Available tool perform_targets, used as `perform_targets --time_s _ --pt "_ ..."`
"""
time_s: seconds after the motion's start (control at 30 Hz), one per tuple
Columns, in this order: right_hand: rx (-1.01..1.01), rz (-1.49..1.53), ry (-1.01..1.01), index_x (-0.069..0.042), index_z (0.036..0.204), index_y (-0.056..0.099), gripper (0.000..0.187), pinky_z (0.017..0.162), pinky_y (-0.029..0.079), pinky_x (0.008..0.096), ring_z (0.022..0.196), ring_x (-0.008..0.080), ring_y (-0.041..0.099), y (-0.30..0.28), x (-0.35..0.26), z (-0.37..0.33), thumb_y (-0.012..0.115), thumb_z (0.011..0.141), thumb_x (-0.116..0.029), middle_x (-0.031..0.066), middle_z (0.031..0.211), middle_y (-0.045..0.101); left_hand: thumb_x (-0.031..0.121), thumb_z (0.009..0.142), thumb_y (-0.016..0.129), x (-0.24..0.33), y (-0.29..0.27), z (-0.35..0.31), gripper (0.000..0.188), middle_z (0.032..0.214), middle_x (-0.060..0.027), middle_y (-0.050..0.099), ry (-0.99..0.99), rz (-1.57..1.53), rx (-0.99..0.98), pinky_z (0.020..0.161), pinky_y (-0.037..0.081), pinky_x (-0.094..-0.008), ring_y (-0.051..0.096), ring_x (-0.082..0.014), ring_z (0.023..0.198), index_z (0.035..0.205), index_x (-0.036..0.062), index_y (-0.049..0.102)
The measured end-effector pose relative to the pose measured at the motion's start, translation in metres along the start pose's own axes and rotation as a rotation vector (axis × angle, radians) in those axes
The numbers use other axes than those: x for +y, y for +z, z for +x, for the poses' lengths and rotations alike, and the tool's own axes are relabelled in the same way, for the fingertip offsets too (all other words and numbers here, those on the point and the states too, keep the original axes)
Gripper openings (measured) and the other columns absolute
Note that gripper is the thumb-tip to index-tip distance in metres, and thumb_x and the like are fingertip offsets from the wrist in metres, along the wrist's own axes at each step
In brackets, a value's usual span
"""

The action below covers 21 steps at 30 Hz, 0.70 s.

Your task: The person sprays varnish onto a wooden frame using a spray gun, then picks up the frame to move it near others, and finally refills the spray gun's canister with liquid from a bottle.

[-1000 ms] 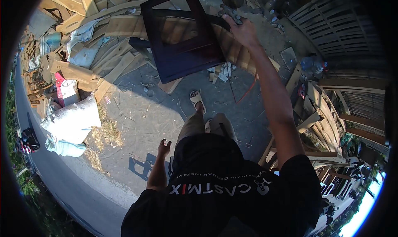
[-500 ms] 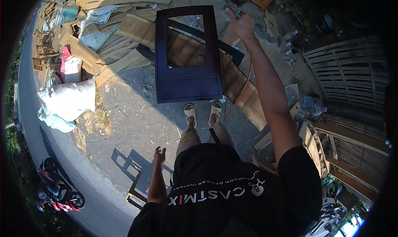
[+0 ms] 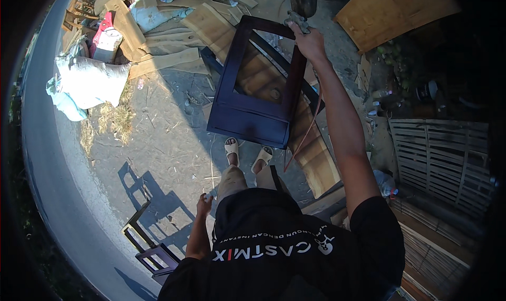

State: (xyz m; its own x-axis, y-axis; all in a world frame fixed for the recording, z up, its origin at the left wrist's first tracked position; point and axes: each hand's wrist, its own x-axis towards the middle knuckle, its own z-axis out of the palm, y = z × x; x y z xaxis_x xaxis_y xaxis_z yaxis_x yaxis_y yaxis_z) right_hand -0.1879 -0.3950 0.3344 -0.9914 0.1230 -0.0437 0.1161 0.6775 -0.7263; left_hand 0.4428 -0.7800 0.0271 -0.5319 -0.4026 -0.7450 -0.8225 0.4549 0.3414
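My right hand is stretched forward, closed round the grip of a spray gun with a dark cup on top. A thin reddish hose hangs below that arm. Just left of the gun is a dark, glossy wooden cabinet door, with a rectangular opening in its upper part and a solid lower panel. It lies tilted in front of my feet; what supports it is hidden. My left hand hangs low at my left side, fingers loosely bent and apart, away from the door.
Beneath the door, a long wooden plank and a dark rail cross. Offcuts and a white sack are piled at left, beside a road. Dark frames stand lower left. A slatted bamboo panel is at right.
My view has turned, so the surroundings are shifted and the door appears slanted. The spray gun is now nearer the door's upper right corner. More of the frames at lower left shows.
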Motion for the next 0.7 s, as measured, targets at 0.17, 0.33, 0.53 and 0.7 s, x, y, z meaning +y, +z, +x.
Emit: perform_targets --time_s 0.17,0.33,0.53,0.7 --pt "-0.042 -0.004 -0.083 0.003 0.095 0.076 0.071 0.091 0.054 0.0482 0.099 0.0446 0.071 0.041 -0.038 0.020 0.066 0.089 -0.067 0.0280 0.095 0.074 0.046 0.094 0.070 0.006 -0.020 0.011 0.068 0.128 -0.0291 0.067 -0.036 -0.076 0.021 0.100 0.052 -0.0446 0.066 -0.0414 0.119 0.145 0.0043 0.052" --pt "-0.099 -0.021 -0.066 0.004 0.092 0.076 0.073 0.089 0.054 0.0475 0.095 0.0432 0.072 0.063 -0.063 0.038 0.066 0.088 -0.068 0.0253 0.088 0.074 0.046 0.094 0.070 0.004 -0.028 0.022 0.069 0.128 -0.0298 0.066 -0.052 -0.114 0.031 0.100 0.052 -0.0442 0.065 -0.0414 0.120 0.145 0.0045 0.051" --pt "-0.091 -0.067 -0.054 0.001 0.083 0.075 0.068 0.080 0.056 0.0404 0.080 0.0285 0.074 0.054 -0.060 0.033 0.068 0.088 -0.066 0.0154 0.075 0.074 0.048 0.093 0.071 0.003 -0.032 0.033 0.069 0.128 -0.0294 0.066 -0.022 -0.101 0.029 0.101 0.052 -0.0454 0.065 -0.0421 0.120 0.145 0.0066 0.052" --pt "-0.205 0.002 -0.031 0.000 0.084 0.074 0.063 0.075 0.054 0.0362 0.073 0.0218 0.071 0.046 -0.044 -0.011 0.069 0.089 -0.062 0.0106 0.070 0.070 0.048 0.092 0.072 0.015 -0.032 0.036 0.070 0.130 -0.0271 0.066 -0.032 -0.057 0.010 0.101 0.051 -0.0465 0.065 -0.0423 0.121 0.145 0.0081 0.051"
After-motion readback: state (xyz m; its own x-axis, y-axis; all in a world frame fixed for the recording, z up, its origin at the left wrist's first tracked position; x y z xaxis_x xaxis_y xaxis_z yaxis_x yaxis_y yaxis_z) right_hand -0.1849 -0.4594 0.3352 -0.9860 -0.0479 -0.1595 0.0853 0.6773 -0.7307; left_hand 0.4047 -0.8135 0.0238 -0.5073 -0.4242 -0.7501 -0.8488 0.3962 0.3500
